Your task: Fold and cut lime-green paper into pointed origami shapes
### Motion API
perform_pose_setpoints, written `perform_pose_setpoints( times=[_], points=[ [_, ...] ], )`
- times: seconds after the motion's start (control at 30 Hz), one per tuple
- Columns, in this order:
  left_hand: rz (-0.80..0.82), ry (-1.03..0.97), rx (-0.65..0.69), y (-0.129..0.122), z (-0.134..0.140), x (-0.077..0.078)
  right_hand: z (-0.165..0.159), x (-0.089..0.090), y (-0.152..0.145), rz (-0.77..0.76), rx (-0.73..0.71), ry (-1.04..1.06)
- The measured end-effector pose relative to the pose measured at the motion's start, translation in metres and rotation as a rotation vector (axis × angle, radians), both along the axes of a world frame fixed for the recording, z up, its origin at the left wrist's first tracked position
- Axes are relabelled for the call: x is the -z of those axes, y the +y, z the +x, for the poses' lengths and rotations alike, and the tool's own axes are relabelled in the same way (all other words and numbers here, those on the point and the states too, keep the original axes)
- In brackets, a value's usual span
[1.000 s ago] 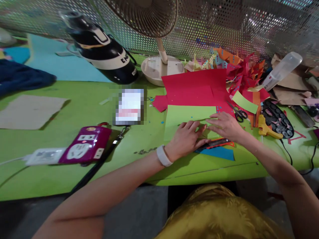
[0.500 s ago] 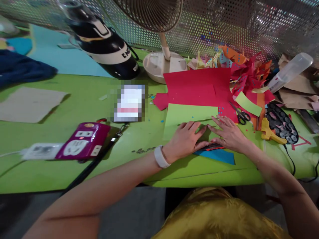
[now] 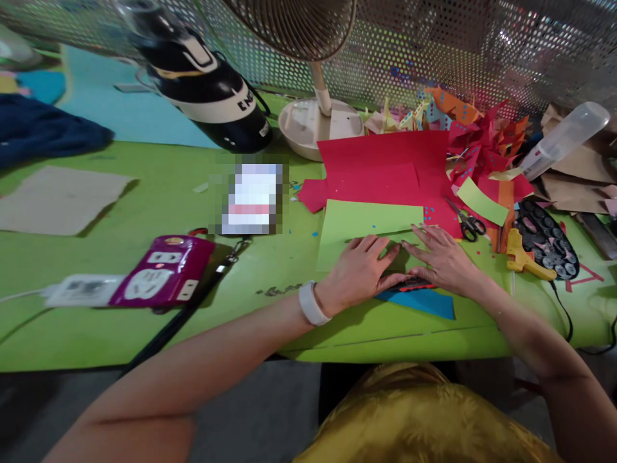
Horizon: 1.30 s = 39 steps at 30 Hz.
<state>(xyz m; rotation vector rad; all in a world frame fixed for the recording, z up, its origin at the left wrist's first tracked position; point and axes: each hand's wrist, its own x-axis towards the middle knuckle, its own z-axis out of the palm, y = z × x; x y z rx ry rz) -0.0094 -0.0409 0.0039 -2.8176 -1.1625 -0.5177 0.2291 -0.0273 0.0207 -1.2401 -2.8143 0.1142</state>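
My left hand (image 3: 357,270), with a pale band on its wrist, lies palm down on a light green paper sheet (image 3: 371,215). Its fingers are stretched out and its thumb reaches toward my other hand. To the right, my right hand (image 3: 441,263) rests with fingers spread at the sheet's right side. Both hands press from above; neither is closed around anything. Between and below the thumbs shows a small dark and red thing (image 3: 417,283), mostly covered. A blue paper piece (image 3: 424,303) sticks out toward me beneath it. Red paper (image 3: 371,167) lies behind the green sheet.
Scissors (image 3: 471,225), a yellow glue gun (image 3: 527,260), a black dish-like holder (image 3: 549,241) and red paper scraps (image 3: 482,141) are on the right. Leftward are a phone (image 3: 253,199), a purple power strip (image 3: 164,270), a black bottle (image 3: 212,96) and a fan (image 3: 321,128).
Nearly everything stays in place. The view has shifted very slightly; both hands keep the same pose on the green sheet.
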Motion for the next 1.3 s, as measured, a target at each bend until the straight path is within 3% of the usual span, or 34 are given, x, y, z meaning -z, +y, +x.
perform_pose_setpoints(
  times=[1.3],
  points=[
    [-0.005,0.067,-0.011,0.0018,0.0010,-0.0019,-0.0014,-0.0003,0.0007,0.002,-0.002,0.001]
  ],
)
